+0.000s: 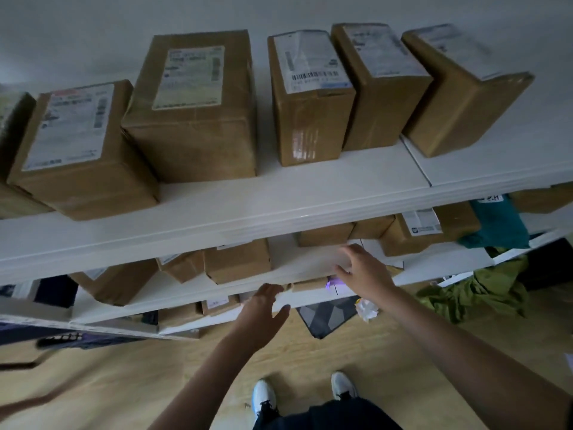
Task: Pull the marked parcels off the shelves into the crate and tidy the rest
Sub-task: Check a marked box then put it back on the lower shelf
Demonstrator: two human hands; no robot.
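The top shelf (279,193) runs across the middle of the frame and carries a row of brown boxes with white labels on their tops. At upper left sits a labelled box (80,150); just right of it is the biggest box (192,103). Right of centre stand three narrower boxes close together: the first (310,97) shows a barcode, the second (381,85) touches it, and the third (465,88) leans at the upper right.

On the lower shelf (173,293), partly hidden under the top one, lie smaller boxes: one at lower left (114,283), one near the centre (237,260), and a labelled one (428,228) to the right, beside a teal cloth (496,221).

The left hand (263,305) reaches to the lower shelf's front edge, fingers straight and together, holding nothing. The right hand (362,271) lies flat and spread on a white parcel (310,259) there.

Below is a wooden floor (155,383), with a green cloth (474,293) heaped at the right and white shoes (263,395) at bottom centre.
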